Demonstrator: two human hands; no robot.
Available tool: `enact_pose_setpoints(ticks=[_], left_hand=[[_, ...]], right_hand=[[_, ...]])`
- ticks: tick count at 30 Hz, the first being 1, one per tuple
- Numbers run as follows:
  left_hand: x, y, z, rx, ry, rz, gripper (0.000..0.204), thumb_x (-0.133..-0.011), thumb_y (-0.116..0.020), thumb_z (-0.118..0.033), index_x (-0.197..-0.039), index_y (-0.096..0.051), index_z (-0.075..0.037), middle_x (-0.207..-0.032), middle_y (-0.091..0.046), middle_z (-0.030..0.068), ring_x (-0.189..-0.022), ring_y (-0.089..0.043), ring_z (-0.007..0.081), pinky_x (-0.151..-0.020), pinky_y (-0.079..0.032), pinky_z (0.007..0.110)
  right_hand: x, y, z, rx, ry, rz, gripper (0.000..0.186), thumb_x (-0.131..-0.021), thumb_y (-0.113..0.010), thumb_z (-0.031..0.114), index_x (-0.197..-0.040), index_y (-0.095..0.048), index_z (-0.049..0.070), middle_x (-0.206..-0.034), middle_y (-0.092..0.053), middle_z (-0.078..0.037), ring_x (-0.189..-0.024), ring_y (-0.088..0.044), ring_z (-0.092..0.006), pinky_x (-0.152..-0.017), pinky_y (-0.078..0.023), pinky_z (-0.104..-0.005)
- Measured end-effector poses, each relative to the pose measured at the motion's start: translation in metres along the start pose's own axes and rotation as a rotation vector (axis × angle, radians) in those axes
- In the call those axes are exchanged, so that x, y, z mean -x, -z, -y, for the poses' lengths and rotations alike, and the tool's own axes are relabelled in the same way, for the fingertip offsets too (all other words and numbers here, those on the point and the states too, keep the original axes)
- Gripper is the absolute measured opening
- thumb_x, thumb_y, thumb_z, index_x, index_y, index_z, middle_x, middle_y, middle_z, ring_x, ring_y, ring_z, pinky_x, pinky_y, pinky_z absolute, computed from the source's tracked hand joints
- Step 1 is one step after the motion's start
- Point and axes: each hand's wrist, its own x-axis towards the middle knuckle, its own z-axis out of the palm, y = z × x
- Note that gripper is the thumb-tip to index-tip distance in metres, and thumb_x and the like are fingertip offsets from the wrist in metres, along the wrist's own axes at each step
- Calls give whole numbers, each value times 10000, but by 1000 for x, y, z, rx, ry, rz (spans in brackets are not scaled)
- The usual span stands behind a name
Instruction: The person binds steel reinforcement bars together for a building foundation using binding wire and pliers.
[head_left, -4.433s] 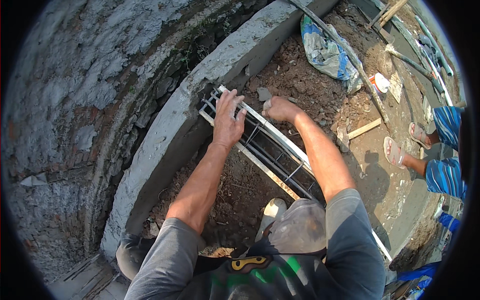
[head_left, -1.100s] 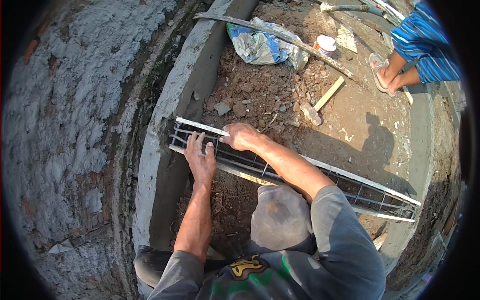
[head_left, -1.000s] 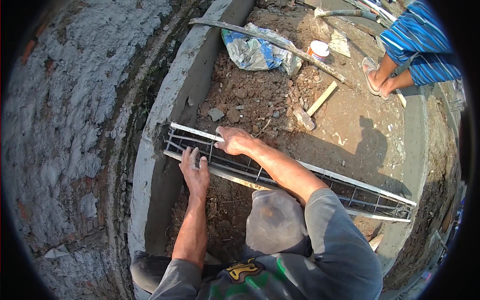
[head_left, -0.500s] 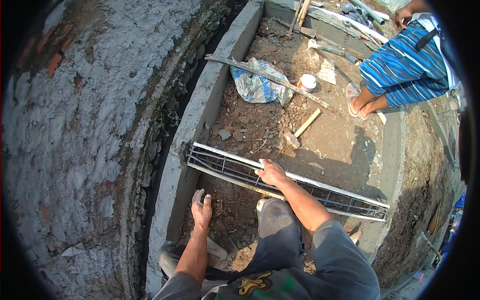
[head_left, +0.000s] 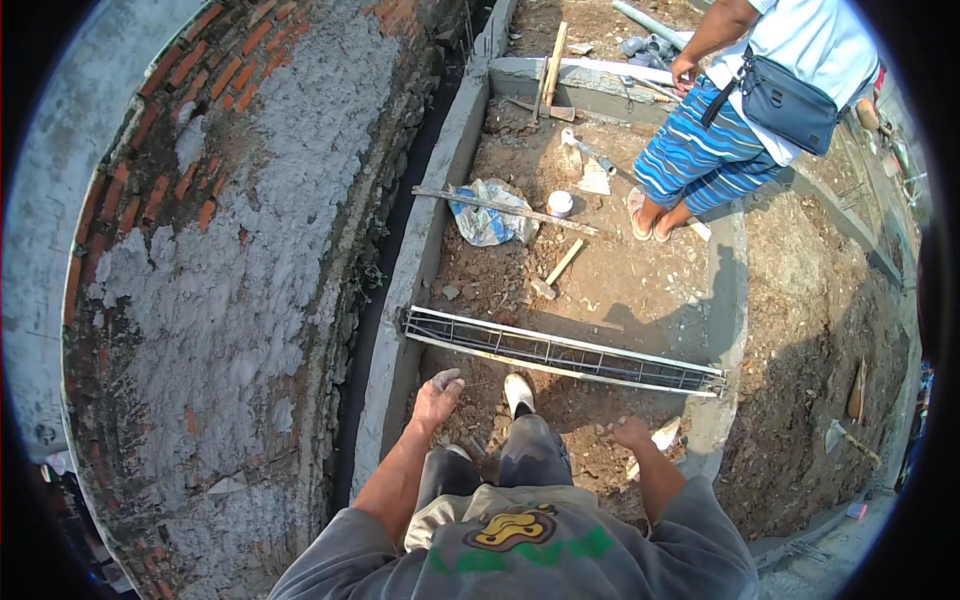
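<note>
A long rebar frame (head_left: pixel 560 352) edged by two pale wooden strips lies across the pit. Its left end rests at the concrete beam on the left, and its right end on the beam to the right. My left hand (head_left: pixel 437 398) hangs just below the frame's left part, empty, its dusty fingers loosely bent and apart. Lower right of the frame, my right hand (head_left: pixel 631 433) is drawn back toward me, fingers curled in with nothing seen in them. Neither hand touches the frame.
Beyond the frame lie a hammer (head_left: pixel 560 270), a white bucket (head_left: pixel 560 204), a plastic sack (head_left: pixel 490 225) and a wooden plank (head_left: pixel 510 212). A person in striped shorts (head_left: pixel 690 155) stands at the far right. A rough brick wall (head_left: pixel 250 250) rises at left beside a dark gap.
My right hand has let go of the rebar frame and come back toward me. The view has tilted up, showing more of the other person. My left hand remains near the frame's left end.
</note>
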Motion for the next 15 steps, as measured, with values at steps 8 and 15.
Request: enact_pose_setpoints(ticks=[8, 15], left_hand=[[60, 28, 3, -366, -142, 74, 462, -853, -588, -284, -1211, -573, 7, -1021, -673, 131, -961, -632, 185, -863, -468, 300], [120, 81, 192, -164, 89, 18, 344, -805, -602, -293, -1016, -684, -35, -782, -676, 87, -762, -636, 180, -734, -490, 306]], right_hand=[[79, -70, -43, -827, 20, -478, 225, -858, -594, 203, -868, -639, -17, -713, -638, -101, -632, -602, -158, -589, -483, -295], [213, -199, -78, -152, -266, -239, 302, -833, -592, 293, -838, -663, -1, -772, -660, -114, -656, -626, -207, -624, -497, -326]])
